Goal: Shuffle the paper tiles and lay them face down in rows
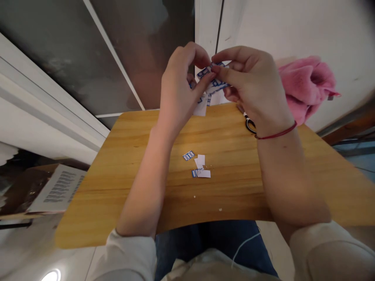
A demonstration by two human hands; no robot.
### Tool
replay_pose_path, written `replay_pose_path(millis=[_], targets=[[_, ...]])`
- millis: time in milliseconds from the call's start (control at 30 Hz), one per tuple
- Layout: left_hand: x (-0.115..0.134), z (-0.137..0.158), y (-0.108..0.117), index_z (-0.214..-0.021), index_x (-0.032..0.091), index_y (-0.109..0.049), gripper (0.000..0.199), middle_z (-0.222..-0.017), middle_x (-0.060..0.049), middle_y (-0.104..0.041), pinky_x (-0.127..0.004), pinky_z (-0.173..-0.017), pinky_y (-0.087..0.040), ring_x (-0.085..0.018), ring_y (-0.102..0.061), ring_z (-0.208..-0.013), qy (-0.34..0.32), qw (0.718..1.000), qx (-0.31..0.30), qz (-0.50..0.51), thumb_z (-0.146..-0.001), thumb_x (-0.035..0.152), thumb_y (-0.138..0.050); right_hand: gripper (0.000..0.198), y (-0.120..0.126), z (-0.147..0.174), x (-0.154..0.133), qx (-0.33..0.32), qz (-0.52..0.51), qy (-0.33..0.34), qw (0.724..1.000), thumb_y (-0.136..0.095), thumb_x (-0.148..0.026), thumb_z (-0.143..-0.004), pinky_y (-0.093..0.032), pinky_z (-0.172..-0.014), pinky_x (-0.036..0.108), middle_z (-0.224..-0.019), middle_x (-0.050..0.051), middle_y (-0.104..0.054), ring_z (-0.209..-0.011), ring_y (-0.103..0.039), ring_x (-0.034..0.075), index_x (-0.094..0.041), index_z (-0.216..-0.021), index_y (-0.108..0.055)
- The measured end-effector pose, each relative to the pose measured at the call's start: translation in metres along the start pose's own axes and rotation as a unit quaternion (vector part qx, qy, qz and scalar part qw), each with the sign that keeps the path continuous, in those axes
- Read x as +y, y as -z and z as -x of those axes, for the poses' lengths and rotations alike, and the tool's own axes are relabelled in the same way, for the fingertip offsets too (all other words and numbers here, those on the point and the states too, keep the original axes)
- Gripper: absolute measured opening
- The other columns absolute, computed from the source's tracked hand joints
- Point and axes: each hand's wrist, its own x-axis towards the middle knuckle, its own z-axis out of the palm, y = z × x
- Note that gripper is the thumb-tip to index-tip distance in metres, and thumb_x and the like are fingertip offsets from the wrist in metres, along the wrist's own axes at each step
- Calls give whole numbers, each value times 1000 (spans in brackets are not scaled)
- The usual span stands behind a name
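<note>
One left hand (pixel 180 89) and one right hand (pixel 254 82) raised over the far edge of the surface (pixel 131 132), fingertips close together. On the left, thumb and index finger drawn nearly together in a pinch on blue-printed slips (pixel 217 85), remaining fingers mostly hidden behind. On the right, thumb and index finger likewise narrowed to a pinch on the same slips, other fingers curled beneath. Cannot tell how many slips in all. Below these, also over the far edge of the surface, a white piece (pixel 200 110) hanging down. Around the right wrist, a thin red band (pixel 277 135). Near the middle of the surface, between the forearms, a loose blue-printed strip (pixel 188 155) lying flat; just right of it, a white square (pixel 201 159); closer to the near edge of the surface, a white oblong (pixel 205 174) beside a blue-printed scrap (pixel 193 173). Closer again to that edge, a pale crumb (pixel 194 196). Right of middle near the far edge of the surface, scissors (pixel 245 116), partly hidden by the right wrist. By the far right corner of the surface, pink cloth (pixel 307 88); cannot tell whether resting on it. Left of the surface and lower down, an open box (pixel 58 189) with a printed flap.
</note>
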Motion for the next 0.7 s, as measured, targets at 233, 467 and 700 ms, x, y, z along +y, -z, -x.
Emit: replay_pose_path(millis=[233,467,700], targets=[[12,4,7,-87,28,-57,21,-83,-1,-61,-37,-69,-44,-21,-57,-78,-20,1000,-4,7,-86,49,-58,21,1,1,-5,-58,30,71,995,-61,-20,-78,-50,-56,26,-79,0,-65,-66,-61,12,-28,-97,-66],[1,5,12,-87,31,-61,18,-91,-1,-66,-37,-62,-51,-22,-62,-76,33,996,-58,51,-75,37,-73,25,-3,2,-2,19,110,58,992,-63,-19,-78,-36,-47,24,-73,-1,-57,-56,-48,10,-22,-103,-65],[-2,3,15,-85,31,-62,24,-69,2,-59,-38,-56,-44,-14,-50,-59,62,997,-50,12,-81,55,-63,14,0,1,0,13,229,68,971,-60,-17,-82,-41,-63,28,-74,2,-58,-70,-52,14,-20,-94,-67]])
